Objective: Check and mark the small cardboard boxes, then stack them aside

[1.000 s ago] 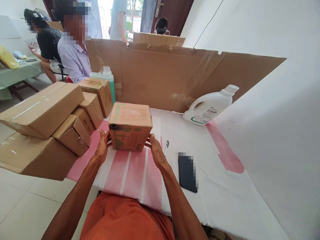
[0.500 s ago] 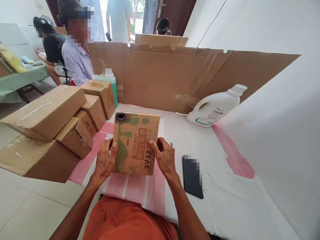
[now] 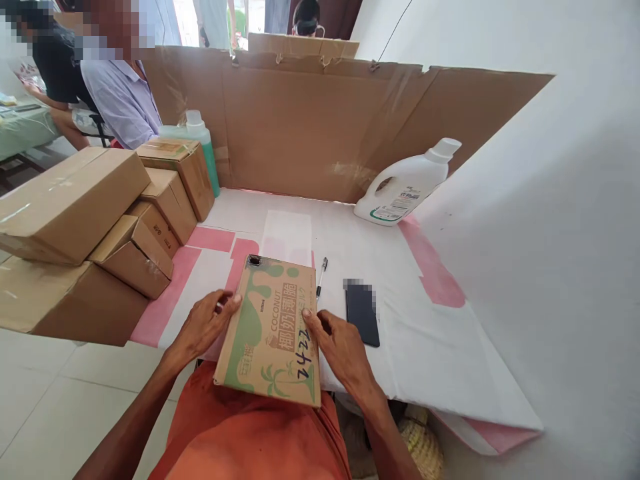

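Observation:
A flat cardboard box (image 3: 270,333) with green print, the word COCONUT and a handwritten number lies in front of me, tilted, its near edge over my lap. My left hand (image 3: 206,325) is at its left edge, thumb against the side and the other fingers partly hidden. On the right edge, my right hand (image 3: 343,347) grips with the thumb on the printed face and the fingers curled at the side. A pen (image 3: 323,277) lies just beyond the box. To the right of the pen is a dark phone (image 3: 363,315).
Several cardboard boxes (image 3: 70,200) are stacked at the left. A green-liquid jug (image 3: 209,150) stands behind them, and a white detergent bottle (image 3: 407,183) at the back right. A cardboard partition (image 3: 300,127) crosses the table's (image 3: 425,347) far side. People sit beyond.
The box has come down and closer to my body, with its face tilted more towards me. Both hands moved with it, and the pen is now uncovered. The view has dipped and shifted.

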`<state>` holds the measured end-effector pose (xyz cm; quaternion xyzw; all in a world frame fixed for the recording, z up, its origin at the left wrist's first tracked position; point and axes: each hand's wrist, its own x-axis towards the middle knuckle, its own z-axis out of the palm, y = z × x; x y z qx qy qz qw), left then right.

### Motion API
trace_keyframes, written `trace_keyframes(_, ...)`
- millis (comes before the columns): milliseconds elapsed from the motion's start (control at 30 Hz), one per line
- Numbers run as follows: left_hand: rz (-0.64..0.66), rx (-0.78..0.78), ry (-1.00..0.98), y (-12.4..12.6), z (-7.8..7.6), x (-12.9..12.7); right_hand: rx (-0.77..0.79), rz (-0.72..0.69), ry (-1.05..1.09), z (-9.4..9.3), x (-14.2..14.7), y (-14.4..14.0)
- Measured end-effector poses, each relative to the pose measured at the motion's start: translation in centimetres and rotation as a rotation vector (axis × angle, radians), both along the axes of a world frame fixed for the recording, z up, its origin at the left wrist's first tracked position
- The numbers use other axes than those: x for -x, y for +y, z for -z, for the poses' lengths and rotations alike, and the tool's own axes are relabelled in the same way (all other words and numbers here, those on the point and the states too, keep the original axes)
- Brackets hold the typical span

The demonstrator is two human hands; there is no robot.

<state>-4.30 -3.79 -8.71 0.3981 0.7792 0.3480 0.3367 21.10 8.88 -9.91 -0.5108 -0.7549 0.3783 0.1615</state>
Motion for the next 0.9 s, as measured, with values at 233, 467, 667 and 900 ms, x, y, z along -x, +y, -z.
trace_keyframes(233, 0.029, -0.180, -0.175, 7.0, 0.1, 1.0, -0.216, -0.004, 0.020, -2.2, 7.3, 6.4)
trace_keyframes(467, -0.084, -0.326, -0.125, 5.3, -0.9, -0.7, -0.334, -0.106, 0.051, -3.2, 9.2, 5.2)
trace_keyframes(667, -0.175, -0.599, 0.079, 3.0, -4.4, -3.6, -0.778, -0.017, 0.347, -7.0, 6.2, 1.4)
trace_keyframes(900, -0.143, -0.774, 0.213, 2.3, -3.9, -4.3, -0.940, -0.011, 0.347, -7.9, 5.3, -0.6)
